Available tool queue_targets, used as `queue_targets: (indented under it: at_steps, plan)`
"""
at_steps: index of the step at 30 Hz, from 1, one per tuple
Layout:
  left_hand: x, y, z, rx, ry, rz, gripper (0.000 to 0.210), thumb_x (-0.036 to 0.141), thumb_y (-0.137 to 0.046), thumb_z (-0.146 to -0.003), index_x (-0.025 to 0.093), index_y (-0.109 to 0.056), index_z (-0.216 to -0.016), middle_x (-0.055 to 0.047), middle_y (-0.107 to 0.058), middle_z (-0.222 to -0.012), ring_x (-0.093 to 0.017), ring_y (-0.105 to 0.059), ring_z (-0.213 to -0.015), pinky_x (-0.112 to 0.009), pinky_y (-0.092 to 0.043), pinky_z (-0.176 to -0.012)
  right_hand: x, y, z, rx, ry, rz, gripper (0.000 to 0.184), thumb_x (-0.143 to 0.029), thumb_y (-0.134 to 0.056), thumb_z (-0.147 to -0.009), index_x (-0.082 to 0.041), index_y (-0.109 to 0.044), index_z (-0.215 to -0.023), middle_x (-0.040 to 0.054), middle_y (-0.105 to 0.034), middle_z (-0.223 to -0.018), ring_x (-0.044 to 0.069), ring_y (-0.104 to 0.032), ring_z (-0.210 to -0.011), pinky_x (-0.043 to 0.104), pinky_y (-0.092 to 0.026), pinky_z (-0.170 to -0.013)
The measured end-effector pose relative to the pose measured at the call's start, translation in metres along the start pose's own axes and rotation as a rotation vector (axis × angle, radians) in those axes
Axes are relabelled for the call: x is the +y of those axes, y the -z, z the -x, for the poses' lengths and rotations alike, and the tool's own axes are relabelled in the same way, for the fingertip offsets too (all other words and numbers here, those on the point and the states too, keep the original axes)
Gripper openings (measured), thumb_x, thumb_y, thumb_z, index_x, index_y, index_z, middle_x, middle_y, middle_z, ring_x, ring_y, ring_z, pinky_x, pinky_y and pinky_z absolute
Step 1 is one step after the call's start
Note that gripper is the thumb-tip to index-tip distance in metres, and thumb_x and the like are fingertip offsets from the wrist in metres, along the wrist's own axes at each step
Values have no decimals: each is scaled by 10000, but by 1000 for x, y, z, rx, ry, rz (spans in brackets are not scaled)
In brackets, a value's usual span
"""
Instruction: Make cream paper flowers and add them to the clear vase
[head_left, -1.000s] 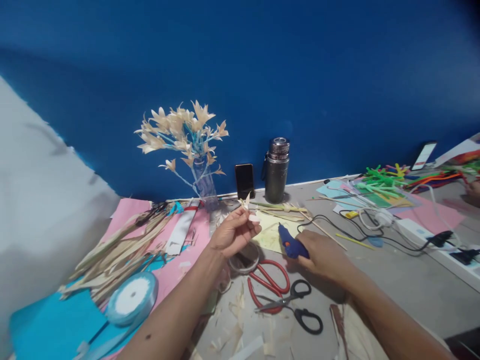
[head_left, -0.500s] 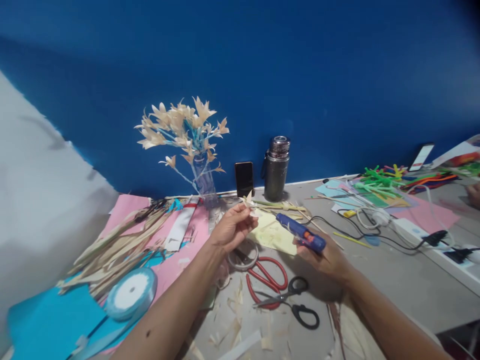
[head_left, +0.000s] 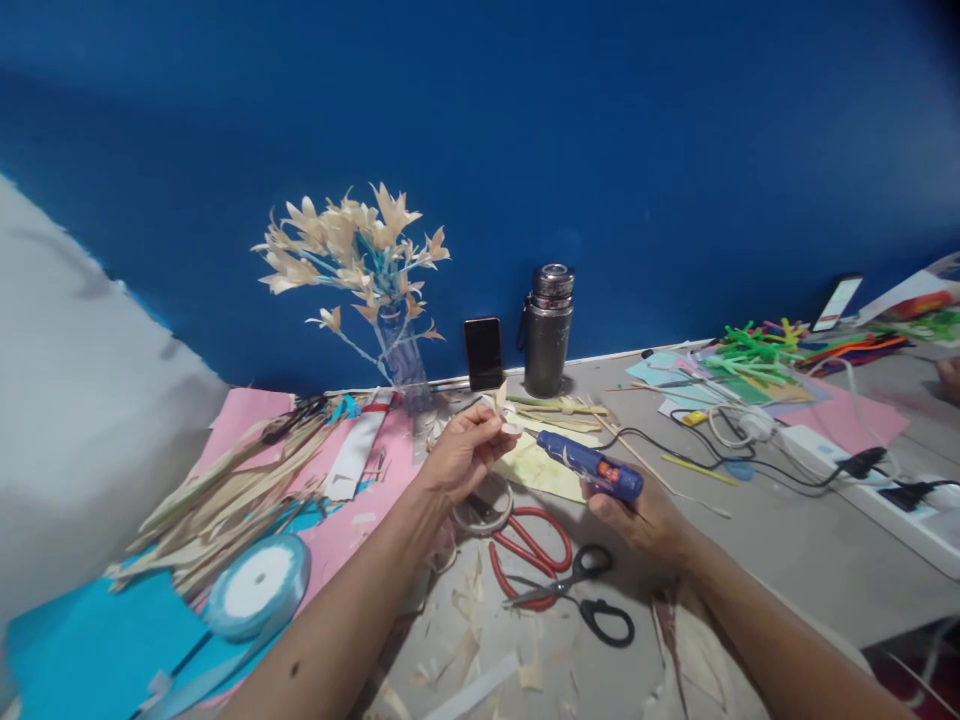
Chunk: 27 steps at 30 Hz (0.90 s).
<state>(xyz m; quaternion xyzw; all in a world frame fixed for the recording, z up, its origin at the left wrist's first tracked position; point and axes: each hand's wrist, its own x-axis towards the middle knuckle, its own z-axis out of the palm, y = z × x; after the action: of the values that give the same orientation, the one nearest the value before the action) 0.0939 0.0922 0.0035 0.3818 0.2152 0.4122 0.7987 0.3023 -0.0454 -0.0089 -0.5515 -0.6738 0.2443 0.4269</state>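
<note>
Between the thumb and fingers of my left hand (head_left: 466,455) is a small cream husk flower (head_left: 501,402), its petals pointing up. My right hand (head_left: 649,515) grips a blue glue gun (head_left: 589,465), whose nozzle points left, close to the flower. A yellow sheet (head_left: 551,475) lies beneath the gun and the fingertips. Below the hands rest red-handled scissors (head_left: 544,535), black-handled scissors (head_left: 592,590) lying across them, and a roll of tape (head_left: 487,505). Scraps of husk (head_left: 465,620) are scattered nearer to me.
Cream flowers stand in a clear bottle (head_left: 405,360) by the blue wall, near a phone (head_left: 484,353) and a dark flask (head_left: 547,335). Husk strips (head_left: 225,490) and a ribbon spool (head_left: 256,585) lie left. A power strip (head_left: 847,480) and cords lie right. Another person's hand (head_left: 949,378) shows far right.
The glue gun has moved slightly left, its nozzle nearer the flower. The flower has turned a little in my left fingers. The whole view has shifted slightly.
</note>
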Motion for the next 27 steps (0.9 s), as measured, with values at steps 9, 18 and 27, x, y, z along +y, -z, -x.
queue_targets:
  at_steps: [9, 18, 27]
  plan:
    - [-1, -1, 0, 1, -3, 0, 282, 174, -862, -650, 135, -589, -707, -20, -686, -683, -122, -667, -658, -261, -561, -719, 1, -1, 0, -5, 18, -3, 341, -493, -553, -862, -172, -593, -756, 31, -606, -667, 162, -533, -591, 282, -448, -562]
    - [-1, 0, 0, -9, 1, -1, 274, 168, -851, -666, 141, -581, -710, -15, -686, -690, -123, -671, -666, -263, -557, -728, 2, 0, 0, 3, 3, 10, 368, -518, -546, -870, -174, -574, -741, 19, -578, -648, 146, -484, -575, 270, -414, -546]
    - [1, 0, 1, -4, 2, 34, 246, 141, -829, -686, 141, -586, -722, -9, -668, -691, -117, -654, -673, -267, -548, -742, 1, 2, -3, -15, -12, 164, 384, -537, -503, -892, -184, -556, -749, 11, -565, -647, 149, -459, -583, 272, -361, -550]
